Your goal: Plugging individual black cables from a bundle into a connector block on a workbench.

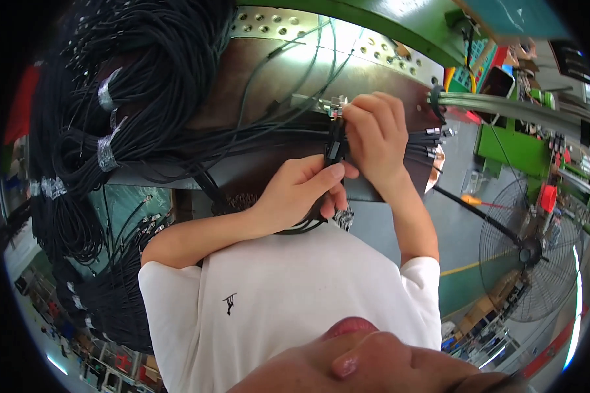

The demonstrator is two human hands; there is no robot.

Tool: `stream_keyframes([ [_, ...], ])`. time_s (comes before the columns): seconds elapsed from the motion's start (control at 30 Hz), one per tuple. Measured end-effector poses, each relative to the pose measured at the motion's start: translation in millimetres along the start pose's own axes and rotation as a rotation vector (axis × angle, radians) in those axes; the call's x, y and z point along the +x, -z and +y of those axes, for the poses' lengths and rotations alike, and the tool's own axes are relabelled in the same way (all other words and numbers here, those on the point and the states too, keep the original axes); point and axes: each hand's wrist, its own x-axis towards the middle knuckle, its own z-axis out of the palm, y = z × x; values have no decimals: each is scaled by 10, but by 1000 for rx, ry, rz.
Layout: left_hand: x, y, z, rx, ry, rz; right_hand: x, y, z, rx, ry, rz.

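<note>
My left hand [301, 191] is closed around a small bundle of black cables [334, 147], whose ends point away from me. The bundle's tail loops down below that hand, against the white shirt. At the bundle's far end sit shiny metal connectors [338, 103]. My right hand [377, 134] is beside them, its fingers curled in a pinch; what lies between its fingertips is hidden. Under both hands, long black cables [242, 141] run across the dark brown bench top [275, 72]. A clear strip-like piece [305, 99] lies just left of the connectors.
Large coils of black cable [157, 59], bound with silvery wrap [107, 152], fill the left side. A perforated metal strip [269, 23] edges the bench's far side. At right are a metal rail [505, 105], more cable ends [432, 139] and a caged floor fan [530, 251].
</note>
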Motion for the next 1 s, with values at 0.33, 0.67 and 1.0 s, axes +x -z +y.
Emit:
stream_keyframes([
  [0.33, -10, 18, 19, -50, -104, 115, -125, 175, 26, -145, 201, -303],
  [0.67, 79, -62, 18, -32, -62, 29, 14, 154, 86, -4, 100, -393],
  [1.0, -30, -124, 66, 353, -225, 14, -248, 289, 185, 10, -91, 72],
])
